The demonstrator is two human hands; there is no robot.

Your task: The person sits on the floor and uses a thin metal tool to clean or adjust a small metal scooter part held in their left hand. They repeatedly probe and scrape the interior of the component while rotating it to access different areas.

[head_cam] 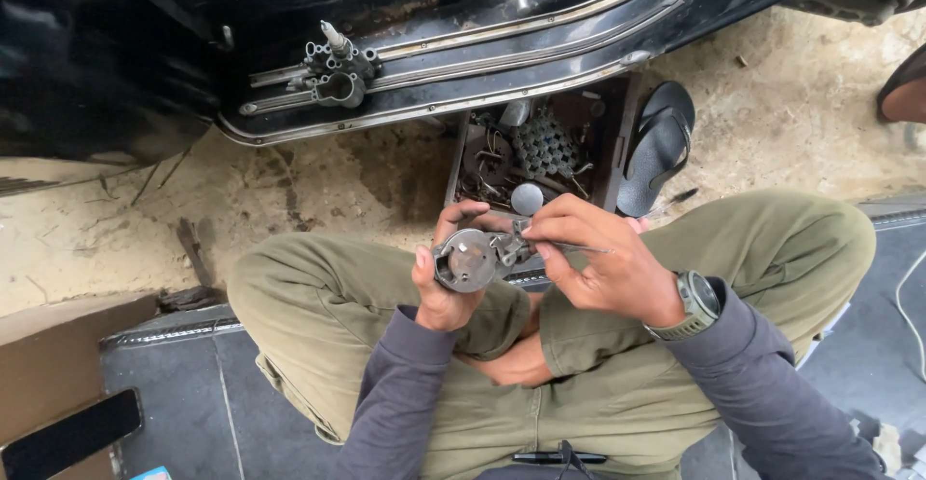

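Right, part in hand: a round grey metal housing (465, 260), small enough to sit in one palm, held out over the person's lap between the knees, open face tilted up toward the camera.
Left hand (442, 282): fingers wrapped closed around the back and rim of the housing, thumb up on the top edge; a firm grip.
Right hand (603, 260): fingers pinched shut on a thin metal tool (579, 246), its tip lying across a small bracket (509, 244) that sticks out of the housing's right side.
Wrist: a grey watch (696, 303) on the right arm.
How far along: by my reckoning the housing is already off its machine and the fiddly work on that side bracket is in progress; I cannot tell whether pieces are coming off or going on.
Behind the hands: an open dark toolbox (617, 137) on the sandy ground, crammed with sockets and odd bits.
Beside it: a dark sandal (659, 144), just right of the box.
Further out: another metal assembly (333, 73) with a stub pointing up, resting on the ribbed footboard (502, 55) of a black scooter; looks to me like it's waiting its turn.
Lap: a black pen (559, 458) near the bottom edge.
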